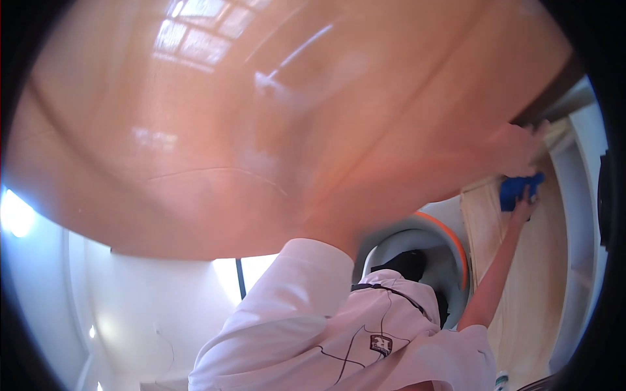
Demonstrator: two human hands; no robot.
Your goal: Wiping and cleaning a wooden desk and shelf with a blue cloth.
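A glossy orange-brown panel (261, 130) fills the upper part of the view and reflects a window. My left arm reaches out of a white sleeve (306, 260) across the panel. My left hand (521, 146) lies at the panel's right edge, blurred, so I cannot tell whether its fingers curl around that edge. Just below it, my right hand (523, 207) is stretched up on a bare forearm and holds a blue cloth (518, 189) against a light wooden board (521, 280).
My white shirt (365, 339) fills the bottom. Behind it is a white round object with an orange rim (456, 244) and a dark shape (407, 262) inside. White walls stand left and right, with a bright window (251, 270) low in the middle.
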